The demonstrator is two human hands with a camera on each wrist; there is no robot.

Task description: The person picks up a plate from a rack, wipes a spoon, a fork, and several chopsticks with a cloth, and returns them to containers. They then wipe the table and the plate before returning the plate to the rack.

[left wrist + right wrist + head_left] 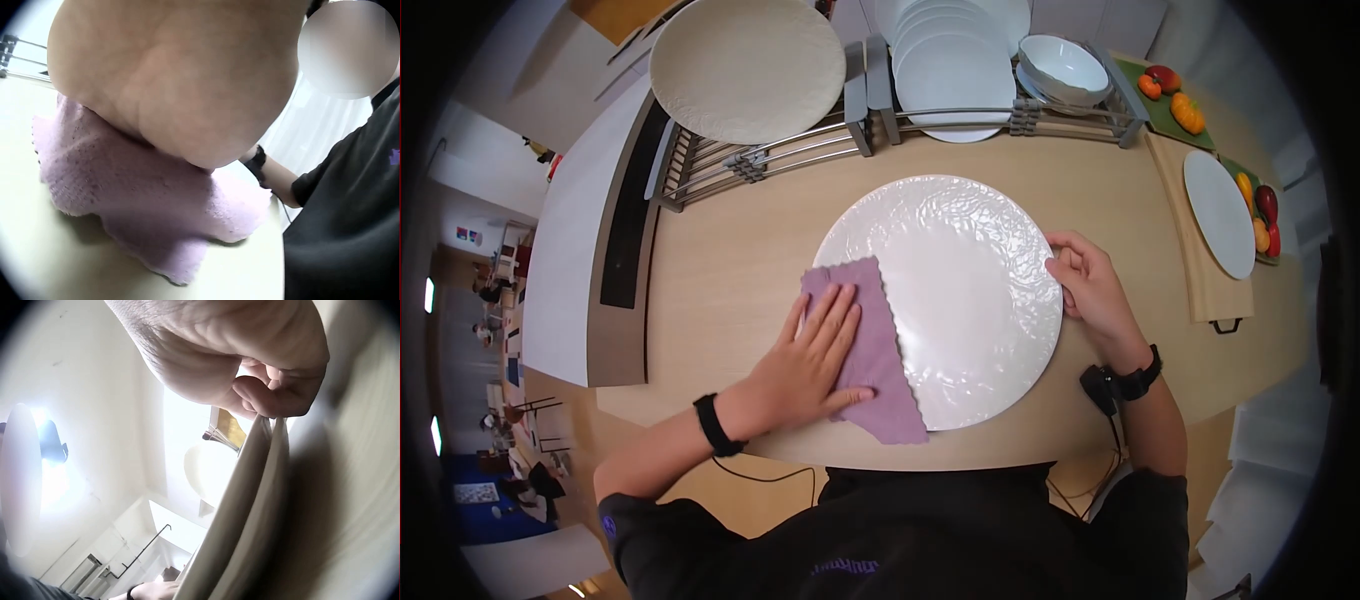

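Note:
A large round white plate (970,300) with a rippled, glossy rim is in the middle of the head view, over the table's front part. Across its left side lies a purple cloth (878,350) with a scalloped edge, partly hanging past the rim. My left hand (815,355) presses the cloth with its fingers straight and thumb spread; in the left wrist view the cloth (137,200) bunches below the palm. My right hand (1090,285) pinches the plate's right rim between thumb and curled fingers. From the right wrist view, the plate (240,519) shows edge-on beneath those fingers.
Behind, a metal dish rack (800,140) holds a big cream plate (745,70); beside it stand several white plates (955,85) and a bowl (1063,68). At right, an oval white plate (1220,215) lies on a wooden board (1200,290) near small vegetables (1187,113).

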